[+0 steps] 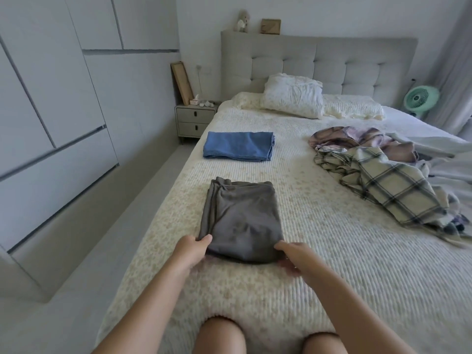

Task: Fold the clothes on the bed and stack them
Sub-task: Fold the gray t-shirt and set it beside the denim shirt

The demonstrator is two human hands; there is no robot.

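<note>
Left hand (192, 247) pinches the near-left corner of the folded grey garment (240, 221); right hand (293, 256) holds the near-right corner, fingers tucked under the edge. Garment lies flat on the bed (332, 251), dead centre. Folded blue garment (238, 146) beyond at 12 o'clock, apart. Unfolded plaid pile (383, 175) at 2 o'clock. Pillow (292, 95) at the headboard.

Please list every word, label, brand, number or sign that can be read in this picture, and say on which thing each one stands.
No text can be read.
Tissue box on the nightstand: a print, too small and blurred to read.
Frame on the headboard: a dark mark, not readable.
Fan: no legible brand.
Grey garment, blue garment, plaid garment: no label shows.
</note>
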